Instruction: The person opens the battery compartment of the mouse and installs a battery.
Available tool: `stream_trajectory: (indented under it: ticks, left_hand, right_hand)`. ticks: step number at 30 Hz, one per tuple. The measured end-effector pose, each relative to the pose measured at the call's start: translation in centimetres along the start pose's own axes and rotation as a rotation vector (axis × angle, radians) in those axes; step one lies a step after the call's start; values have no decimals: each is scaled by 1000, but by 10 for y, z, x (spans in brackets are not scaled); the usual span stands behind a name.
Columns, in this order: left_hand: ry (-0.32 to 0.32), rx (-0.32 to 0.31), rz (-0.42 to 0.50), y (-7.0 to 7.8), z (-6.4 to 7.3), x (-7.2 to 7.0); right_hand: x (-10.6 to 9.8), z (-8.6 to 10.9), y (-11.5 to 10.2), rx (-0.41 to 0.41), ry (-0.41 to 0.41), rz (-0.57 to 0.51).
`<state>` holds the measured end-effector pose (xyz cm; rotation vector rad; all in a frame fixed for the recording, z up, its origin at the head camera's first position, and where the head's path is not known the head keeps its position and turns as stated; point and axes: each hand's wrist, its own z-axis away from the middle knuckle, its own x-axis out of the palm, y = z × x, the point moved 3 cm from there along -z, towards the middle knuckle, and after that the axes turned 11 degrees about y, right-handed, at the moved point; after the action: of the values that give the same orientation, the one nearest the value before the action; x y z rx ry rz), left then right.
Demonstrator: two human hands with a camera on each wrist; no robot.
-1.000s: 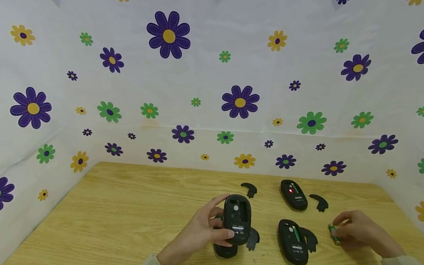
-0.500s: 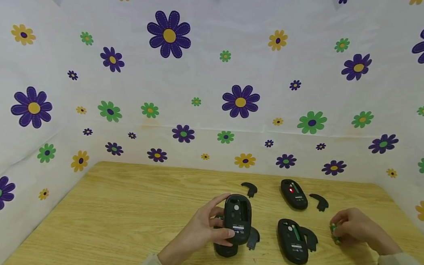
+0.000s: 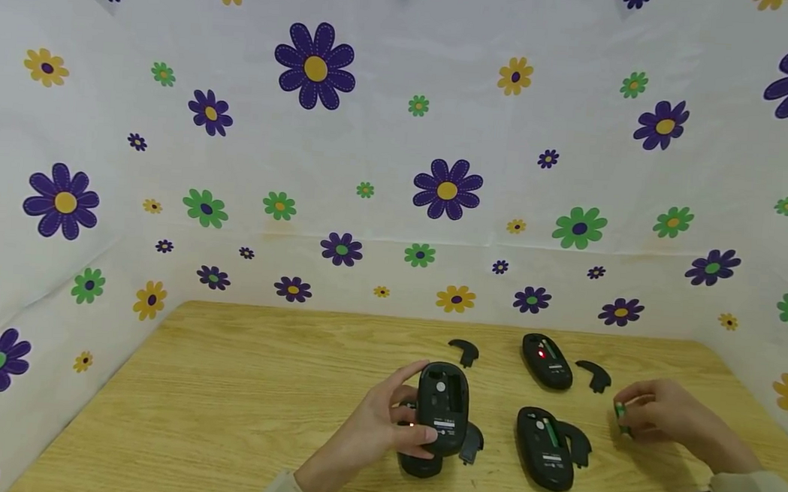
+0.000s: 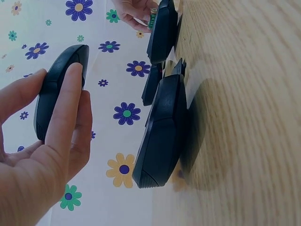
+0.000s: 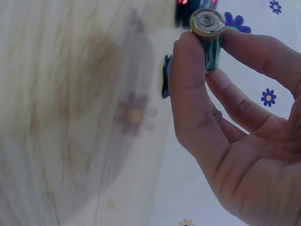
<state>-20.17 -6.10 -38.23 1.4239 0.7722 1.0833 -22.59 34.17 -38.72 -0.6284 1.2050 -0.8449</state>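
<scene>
My left hand (image 3: pixel 383 418) grips a black computer mouse (image 3: pixel 444 399) by its sides, underside toward me, its long battery slot bare. In the left wrist view this mouse (image 4: pixel 56 89) is well off the table. Below it, partly hidden, a second mouse (image 3: pixel 420 466) lies on the wood. My right hand (image 3: pixel 674 421) pinches a green battery (image 3: pixel 621 419) between thumb and fingers, over the table's right side. The battery's metal end (image 5: pixel 207 22) faces the camera in the right wrist view.
Two upturned mice, one near (image 3: pixel 544 449) and one farther back (image 3: pixel 546 361), show green batteries in their slots; the back one glows red. Curved black covers lie around: one at the back (image 3: pixel 465 352), one at right (image 3: pixel 594 376), others beside the mice (image 3: pixel 578 444) (image 3: pixel 471 443).
My right hand has risen slightly with the battery, lifting it up from the table. The left hand and its mouse stay nearly still.
</scene>
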Motion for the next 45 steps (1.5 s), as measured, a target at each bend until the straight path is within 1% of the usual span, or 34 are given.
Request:
stream_trajectory:
  ticks: [8, 15, 23, 31, 41, 45]
  left_hand:
    - [4, -6, -7, 0, 1, 1]
    - [6, -11, -12, 0, 1, 2]
    - [24, -25, -8, 0, 1, 5]
    - [29, -35, -8, 0, 2, 5]
    - [13, -39, 5, -1, 2, 3]
    - [19, -45, 3, -2, 2, 3]
  right_hand:
    - [0, 1, -7, -30, 3, -50]
    - [3, 3, -15, -65, 28, -83]
    - [7, 6, -25, -96, 52, -111]
    - [19, 9, -44, -164, 77, -149]
    - [37, 10, -68, -194, 98, -209]
    - [44, 11, -78, -226, 97, -249]
